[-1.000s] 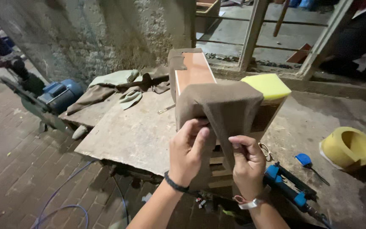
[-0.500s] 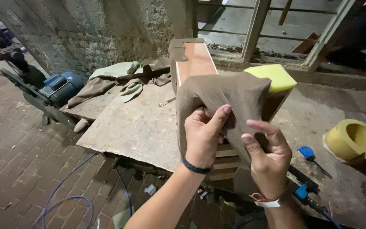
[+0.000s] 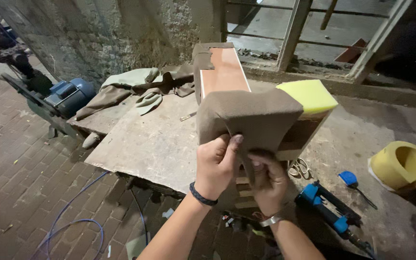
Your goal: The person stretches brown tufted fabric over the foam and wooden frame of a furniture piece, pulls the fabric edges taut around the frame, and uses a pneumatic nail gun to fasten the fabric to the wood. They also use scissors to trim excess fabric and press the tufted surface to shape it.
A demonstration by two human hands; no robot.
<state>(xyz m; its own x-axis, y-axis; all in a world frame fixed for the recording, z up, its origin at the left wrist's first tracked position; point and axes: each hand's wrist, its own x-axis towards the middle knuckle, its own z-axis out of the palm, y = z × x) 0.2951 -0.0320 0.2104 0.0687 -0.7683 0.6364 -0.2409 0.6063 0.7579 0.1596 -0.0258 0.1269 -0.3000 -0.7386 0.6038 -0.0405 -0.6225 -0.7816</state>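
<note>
A wooden furniture frame (image 3: 225, 72) stands on the worktable (image 3: 145, 144), its near end draped in brown fabric (image 3: 256, 115). A yellow-green foam pad (image 3: 306, 95) sits on the frame's right side. My left hand (image 3: 216, 164) pinches the fabric at the lower front of the frame, thumb pressed up against it. My right hand (image 3: 268, 180) grips a fold of the same fabric just to the right and lower. A dark band is on my left wrist, a metal one on my right.
A blue pneumatic stapler (image 3: 331, 212), scissors (image 3: 300, 167) and a blue-handled brush (image 3: 355, 185) lie right of the frame. A yellow foam roll (image 3: 403, 166) sits far right. Loose cloth pieces (image 3: 136, 89) lie at the back left; a blue motor (image 3: 68, 96) and a blue hose (image 3: 73, 224) are on the brick floor.
My right hand has closed from spread fingers into a grip on the fabric fold. My left hand stays pinched on the cloth, which is pulled tighter over the frame's end.
</note>
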